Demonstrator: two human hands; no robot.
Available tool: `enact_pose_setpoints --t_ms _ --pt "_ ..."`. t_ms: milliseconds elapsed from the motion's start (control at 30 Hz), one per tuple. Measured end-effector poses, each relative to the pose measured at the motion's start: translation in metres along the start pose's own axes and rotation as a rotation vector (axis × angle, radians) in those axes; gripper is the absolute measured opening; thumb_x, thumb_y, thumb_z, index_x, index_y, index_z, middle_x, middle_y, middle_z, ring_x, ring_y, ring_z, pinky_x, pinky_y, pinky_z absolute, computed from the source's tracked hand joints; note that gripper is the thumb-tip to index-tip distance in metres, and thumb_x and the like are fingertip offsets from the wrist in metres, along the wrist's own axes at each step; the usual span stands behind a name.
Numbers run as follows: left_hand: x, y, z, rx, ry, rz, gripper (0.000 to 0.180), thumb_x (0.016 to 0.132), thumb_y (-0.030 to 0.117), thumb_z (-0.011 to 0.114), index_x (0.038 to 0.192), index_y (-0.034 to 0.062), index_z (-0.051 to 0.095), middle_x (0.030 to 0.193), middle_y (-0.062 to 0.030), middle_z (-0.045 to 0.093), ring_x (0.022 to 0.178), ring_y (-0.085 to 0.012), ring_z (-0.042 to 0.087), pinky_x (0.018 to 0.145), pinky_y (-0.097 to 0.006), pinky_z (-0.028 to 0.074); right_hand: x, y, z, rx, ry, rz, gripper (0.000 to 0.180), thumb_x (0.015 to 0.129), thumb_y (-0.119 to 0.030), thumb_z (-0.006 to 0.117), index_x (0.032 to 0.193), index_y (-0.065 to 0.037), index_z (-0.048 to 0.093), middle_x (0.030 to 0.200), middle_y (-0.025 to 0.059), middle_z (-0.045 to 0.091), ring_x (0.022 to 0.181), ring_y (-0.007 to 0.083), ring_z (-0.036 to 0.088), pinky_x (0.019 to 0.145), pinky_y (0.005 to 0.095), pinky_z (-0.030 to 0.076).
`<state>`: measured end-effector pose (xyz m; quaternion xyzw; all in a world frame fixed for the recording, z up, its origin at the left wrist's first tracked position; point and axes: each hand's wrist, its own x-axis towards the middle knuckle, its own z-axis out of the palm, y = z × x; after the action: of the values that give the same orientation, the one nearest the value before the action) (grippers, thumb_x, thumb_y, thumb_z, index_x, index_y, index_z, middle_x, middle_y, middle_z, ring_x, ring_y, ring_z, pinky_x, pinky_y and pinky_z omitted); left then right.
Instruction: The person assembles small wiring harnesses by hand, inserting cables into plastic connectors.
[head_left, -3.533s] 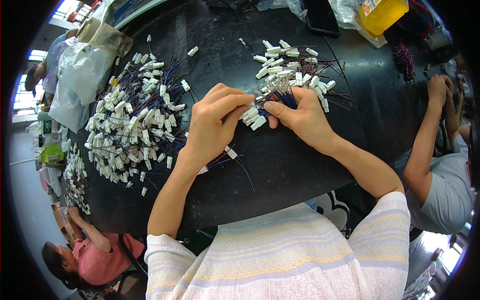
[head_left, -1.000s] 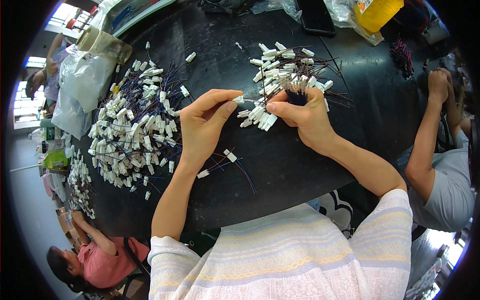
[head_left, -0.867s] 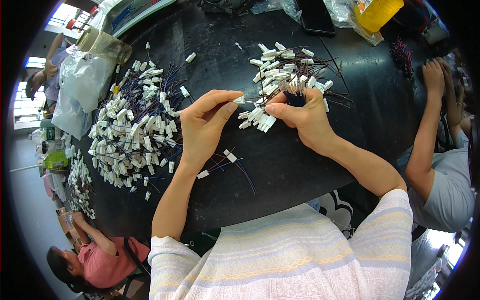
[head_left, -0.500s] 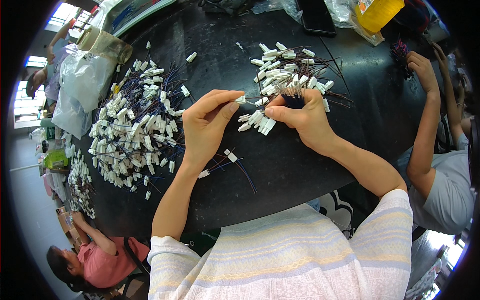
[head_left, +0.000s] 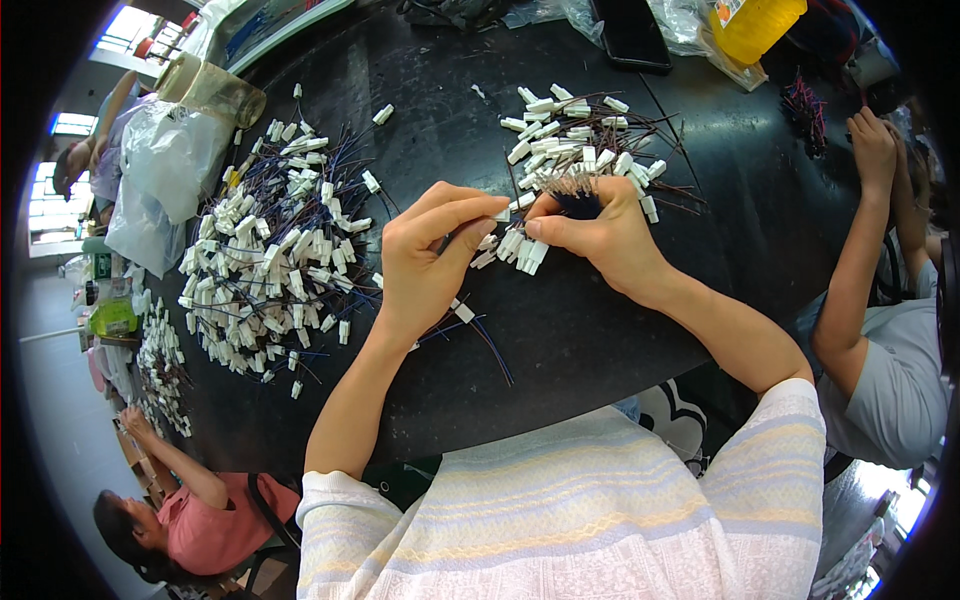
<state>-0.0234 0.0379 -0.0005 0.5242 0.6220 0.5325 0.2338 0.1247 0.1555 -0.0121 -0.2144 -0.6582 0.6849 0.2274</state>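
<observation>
Both hands meet over the middle of the dark round surface (head_left: 600, 330); the left hand (head_left: 425, 262) pinches a single white connector (head_left: 501, 214) between thumb and forefinger, its other fingers curled; the right hand (head_left: 598, 232) is closed around a bunch of wired white connectors (head_left: 518, 250), whose plugs hang out just below its thumb, touching the left hand's fingertips. Right behind the right hand lies a smaller heap of connectors with dark wires (head_left: 580, 140) — the knuckles sit against its near edge. To the left, well apart from the hands, spreads a large pile of white connectors with blue and dark wires (head_left: 275, 250); a loose connector with wires (head_left: 465, 315) lies under the left wrist. A clear plastic bag (head_left: 165, 170) sits at the far left rim; a yellow container (head_left: 755, 25) stands at the far edge; another person's arm (head_left: 860, 230) rests on the right side.
</observation>
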Motion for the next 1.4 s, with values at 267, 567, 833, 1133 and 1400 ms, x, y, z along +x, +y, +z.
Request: enact_pose_setpoints --t_ms 267,567,833,1133,1400 --pt "0.000 -0.001 0.003 0.132 -0.017 0.091 0.023 0.072 -0.008 0.062 0.092 0.0014 0.067 0.082 -0.0072 0.062 0.070 -0.0130 0.058 0.058 -0.022 0.044 -0.003 -0.001 0.004 -0.069 0.034 -0.028 0.006 0.071 -0.006 0.066 0.072 0.000 0.065 0.067 0.0020 0.062 0.066 0.0068 0.056 0.064 0.0225 0.044" --pt "-0.001 -0.002 -0.008 -0.307 -0.004 -0.208 0.017 0.081 -0.004 0.057 0.096 -0.0030 0.064 0.085 -0.0033 0.061 0.072 -0.0062 0.054 0.061 -0.018 0.042 0.000 -0.011 0.000 0.010 -0.003 0.109 0.009 0.073 -0.008 0.067 0.077 0.000 0.064 0.067 0.0012 0.060 0.064 0.0063 0.052 0.060 0.0220 0.041" --pt "0.009 -0.009 -0.020 -0.419 0.199 -0.229 0.017 0.086 0.005 0.056 0.099 -0.0033 0.063 0.084 -0.0079 0.063 0.071 -0.0088 0.054 0.061 -0.019 0.041 0.002 -0.009 -0.008 0.349 -0.071 0.262 0.012 0.077 -0.010 0.066 0.081 0.001 0.061 0.061 0.0014 0.054 0.050 0.0042 0.043 0.043 0.0189 0.029" --pt "-0.020 -0.008 -0.042 -0.878 0.164 -0.258 0.020 0.089 0.009 0.052 0.104 -0.0017 0.058 0.092 -0.0109 0.063 0.089 -0.0189 0.059 0.078 -0.030 0.047 0.001 -0.013 0.009 0.141 -0.094 0.112 0.016 0.087 -0.012 0.056 0.094 0.002 0.059 0.065 0.0041 0.054 0.046 0.0021 0.036 0.041 0.0175 0.023" --pt "-0.055 0.001 -0.063 -0.947 0.226 -0.206 0.019 0.087 0.007 0.054 0.104 -0.0014 0.059 0.096 -0.0126 0.063 0.094 -0.0204 0.060 0.080 -0.030 0.049 0.005 -0.028 0.050 0.143 -0.230 0.175 0.014 0.080 -0.012 0.066 0.086 -0.001 0.059 0.063 0.0017 0.053 0.047 0.0028 0.038 0.040 0.0168 0.025"
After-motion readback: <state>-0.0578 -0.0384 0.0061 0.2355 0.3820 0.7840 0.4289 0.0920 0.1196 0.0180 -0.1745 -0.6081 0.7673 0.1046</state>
